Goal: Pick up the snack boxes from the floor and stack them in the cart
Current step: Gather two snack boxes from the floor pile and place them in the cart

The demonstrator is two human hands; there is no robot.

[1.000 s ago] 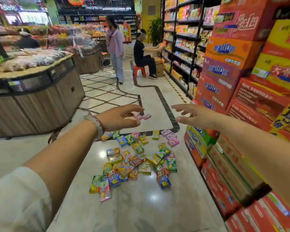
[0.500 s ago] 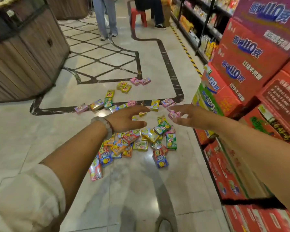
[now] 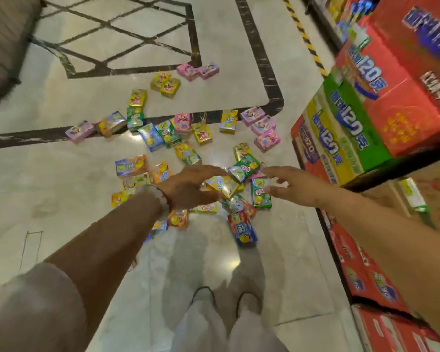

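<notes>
The snack boxes [image 3: 188, 153] lie scattered over the pale marble floor [image 3: 61, 186], a loose heap of pink, yellow, green, blue and orange packets. The person's left hand [image 3: 188, 189] reaches out above the heap, fingers [image 3: 211, 170] spread and relaxed, grasping nothing. The right hand [image 3: 294, 189] hovers just right of the heap, its fingers [image 3: 272, 171] likewise stretched out and loose, holding nothing (whether either hand touches a packet cannot be told through the blur). A green box [image 3: 244, 168] shows between the two hands, and a red-and-blue box [image 3: 243, 228] lies at the near edge of the heap. Farther from the heap, two pink boxes [image 3: 197, 71] sit on the dark inlaid border [image 3: 264, 59] of the floor. Right of the heap stand stacked red cartons [image 3: 396, 97] on a shelf. Nearer than the heap, the person's shoes [image 3: 224, 298] and pale trousers show.
</notes>
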